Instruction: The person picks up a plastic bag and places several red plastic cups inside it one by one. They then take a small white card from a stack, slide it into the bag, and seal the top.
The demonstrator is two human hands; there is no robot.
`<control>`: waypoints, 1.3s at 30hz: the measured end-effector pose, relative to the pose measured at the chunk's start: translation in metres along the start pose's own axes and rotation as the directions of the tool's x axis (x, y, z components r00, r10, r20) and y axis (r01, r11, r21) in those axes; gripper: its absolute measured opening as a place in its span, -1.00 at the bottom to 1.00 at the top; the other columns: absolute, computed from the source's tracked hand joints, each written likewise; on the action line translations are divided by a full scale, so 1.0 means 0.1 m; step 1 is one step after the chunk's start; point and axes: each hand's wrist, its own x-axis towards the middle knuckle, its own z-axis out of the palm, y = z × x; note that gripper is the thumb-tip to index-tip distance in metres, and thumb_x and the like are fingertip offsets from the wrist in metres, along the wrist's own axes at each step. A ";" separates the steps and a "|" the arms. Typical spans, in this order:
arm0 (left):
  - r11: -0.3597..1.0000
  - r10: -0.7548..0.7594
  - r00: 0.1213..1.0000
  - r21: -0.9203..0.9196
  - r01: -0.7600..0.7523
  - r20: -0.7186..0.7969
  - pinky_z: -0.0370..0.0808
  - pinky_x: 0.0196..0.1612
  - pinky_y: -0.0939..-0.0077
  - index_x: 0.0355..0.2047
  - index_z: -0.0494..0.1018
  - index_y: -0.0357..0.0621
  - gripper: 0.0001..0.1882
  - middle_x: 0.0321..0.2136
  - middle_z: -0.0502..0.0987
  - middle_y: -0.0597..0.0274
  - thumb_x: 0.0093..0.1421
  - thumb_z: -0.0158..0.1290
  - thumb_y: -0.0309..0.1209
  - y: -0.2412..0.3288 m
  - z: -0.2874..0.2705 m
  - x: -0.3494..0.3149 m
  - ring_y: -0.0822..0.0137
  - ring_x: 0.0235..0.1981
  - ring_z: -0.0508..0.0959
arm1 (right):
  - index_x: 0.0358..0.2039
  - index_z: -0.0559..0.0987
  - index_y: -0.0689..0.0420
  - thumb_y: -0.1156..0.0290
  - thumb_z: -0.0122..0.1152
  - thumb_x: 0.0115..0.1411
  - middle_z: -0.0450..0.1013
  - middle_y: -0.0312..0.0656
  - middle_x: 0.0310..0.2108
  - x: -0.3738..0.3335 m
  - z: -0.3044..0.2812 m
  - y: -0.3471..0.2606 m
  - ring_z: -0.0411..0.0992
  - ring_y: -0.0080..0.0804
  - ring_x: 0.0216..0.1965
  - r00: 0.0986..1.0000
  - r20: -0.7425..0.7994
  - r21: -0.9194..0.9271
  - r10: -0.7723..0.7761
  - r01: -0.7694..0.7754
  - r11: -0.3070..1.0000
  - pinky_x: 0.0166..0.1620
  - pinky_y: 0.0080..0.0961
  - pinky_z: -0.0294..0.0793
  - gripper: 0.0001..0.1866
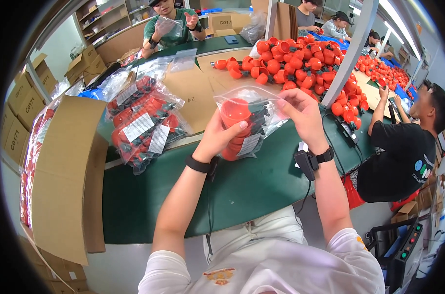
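Note:
Over the green table I hold up a clear plastic bag (249, 100) packed with stacked red cup-shaped parts (235, 110) that have black fittings along one side. A white label (250, 144) shows low on the bag. My left hand (216, 133) grips the bag's left side, its thumb pressed across the front. At the bag's upper right corner, the fingers of my right hand (303, 113) are closed on the plastic edge. To the left lie several filled, labelled bags (146, 120) of the same red parts, piled together.
A large heap of loose red parts (300, 61) covers the far right of the table (183, 201), beside a grey post (349, 51). An open cardboard carton (60, 181) stands at the left. A power strip (347, 132) lies right. Co-workers sit across and at the right.

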 end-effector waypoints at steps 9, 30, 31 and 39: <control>0.998 0.023 1.000 0.050 -0.024 0.012 0.38 0.24 0.36 0.22 0.27 -0.28 -0.36 0.09 0.48 0.18 0.23 0.29 -0.37 0.06 0.04 -0.01 0.37 0.13 0.47 | -0.24 0.65 0.16 0.40 0.37 0.23 0.53 -0.43 -0.31 -0.01 -0.10 -0.02 0.36 -0.69 -0.29 1.000 -0.013 -0.157 -0.025 0.023 0.987 -0.23 -0.64 0.30 -0.86; 0.997 -0.002 0.999 0.077 -0.002 0.048 0.35 0.27 0.35 0.25 0.25 -0.28 -0.29 0.13 0.45 0.17 0.18 0.33 -0.37 0.06 0.04 -0.03 0.34 0.17 0.44 | -0.22 0.61 0.23 0.48 0.38 0.20 0.56 -0.23 -0.18 -0.07 -0.05 -0.02 0.46 -0.44 -0.10 0.954 0.068 -0.226 -0.292 0.299 0.927 -0.01 -0.49 0.39 -0.82; 0.997 -0.005 0.999 0.077 0.001 0.052 0.35 0.27 0.35 0.26 0.24 -0.28 -0.28 0.14 0.44 0.17 0.17 0.33 -0.37 0.06 0.06 -0.03 0.34 0.17 0.44 | -0.22 0.61 0.23 0.48 0.38 0.20 0.56 -0.23 -0.18 -0.07 -0.05 -0.03 0.46 -0.44 -0.10 0.954 0.065 -0.228 -0.292 0.299 0.927 -0.01 -0.49 0.39 -0.82; 1.000 -0.020 0.999 -0.001 0.020 0.044 0.36 0.26 0.34 0.26 0.24 -0.27 -0.27 0.15 0.43 0.18 0.16 0.34 -0.39 0.03 0.06 -0.04 0.34 0.18 0.43 | -0.23 0.61 0.22 0.47 0.34 0.23 0.56 -0.21 -0.21 -0.13 0.05 -0.06 0.47 -0.39 -0.07 0.966 0.048 -0.171 -0.255 0.260 0.950 0.08 -0.47 0.39 -0.86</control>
